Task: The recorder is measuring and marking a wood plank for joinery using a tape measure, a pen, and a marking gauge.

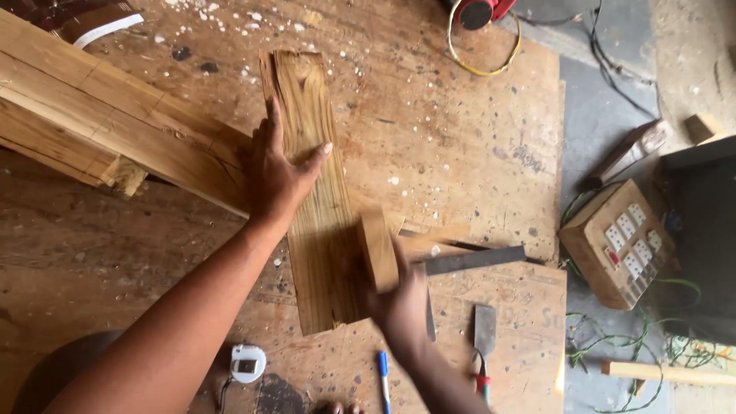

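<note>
A long brown wooden plank (316, 138) lies flat on the plywood work surface (460, 130), running away from me. My left hand (274, 172) presses down on its left edge, fingers spread. My right hand (399, 303) grips a small wooden block (378, 249) that stands on the plank's near right side. A thick timber beam (100, 123) lies diagonally to the left, its end touching the plank beside my left hand.
A metal square blade (475, 259) and a chisel (484, 337) lie right of my right hand. A blue pen (383, 376) and a white tape measure (248, 363) sit near the front edge. On the floor at right stand a wooden socket box (617, 244) and cables.
</note>
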